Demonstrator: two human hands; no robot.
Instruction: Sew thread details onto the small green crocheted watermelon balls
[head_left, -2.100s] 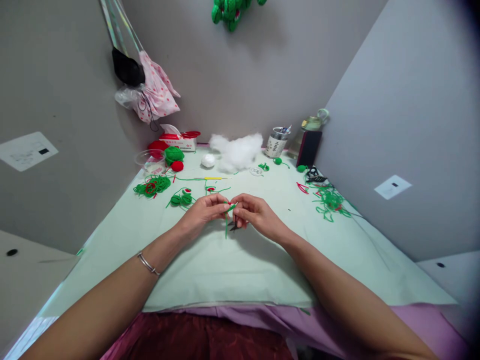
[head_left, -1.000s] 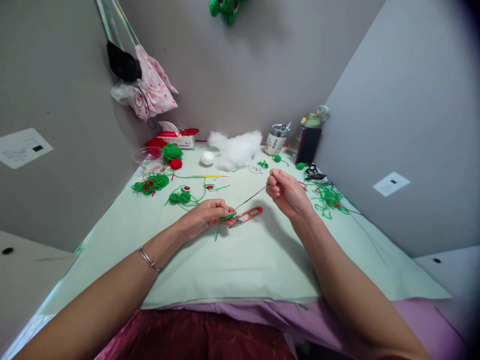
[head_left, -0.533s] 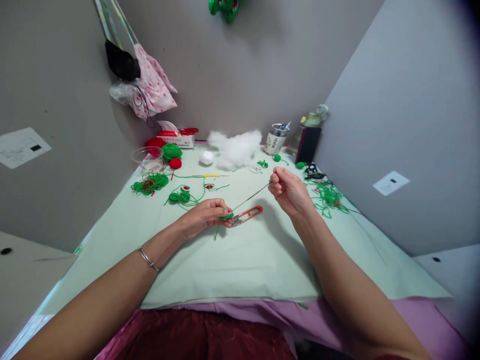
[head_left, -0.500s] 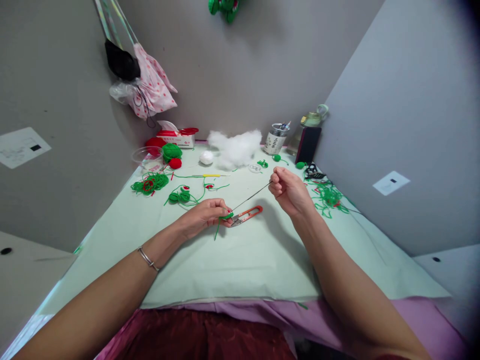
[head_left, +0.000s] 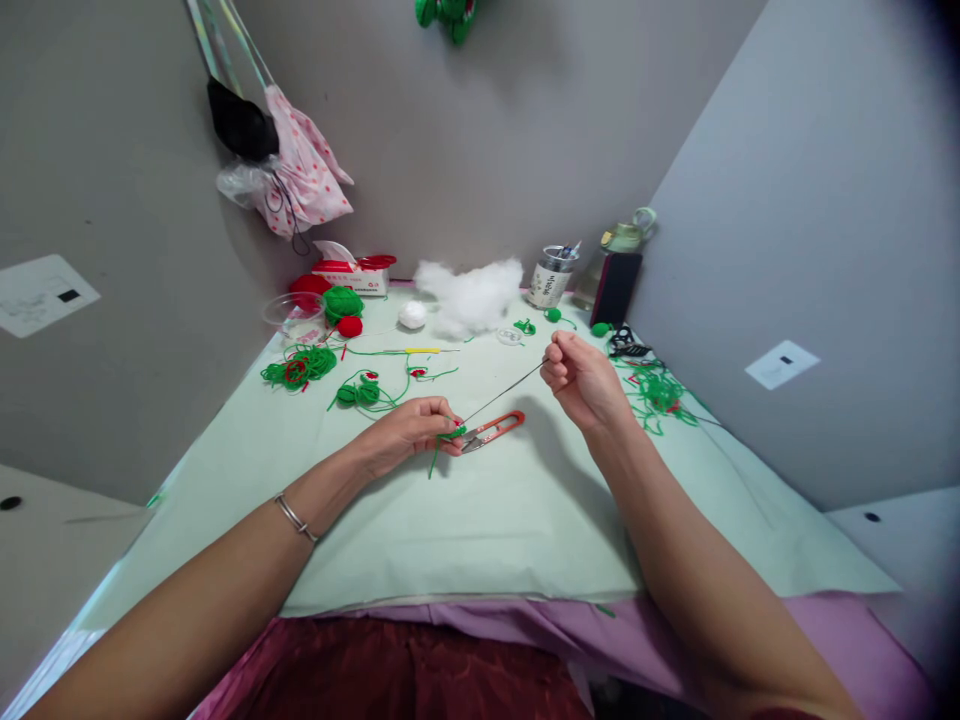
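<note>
Pinched in my left hand is a small green and red crochet piece, with a green yarn tail hanging below it. A thin dark thread runs taut from the piece up to my right hand, whose fingers are closed on its end. Whether a needle sits in those fingers is hidden. Orange-handled thread snips lie on the table beside my left fingertips, blades toward them. Beyond my left hand lie a green crochet part and a small red and green piece.
White stuffing lies at the back near a white yarn ball. A yellow-handled crochet hook rests in front. Left are loose green yarn and a tissue box; right, a pen can, a phone and tangled yarn.
My right hand has shifted very slightly to the right, with the thread still stretched to the crochet piece. My left hand stays in place.
</note>
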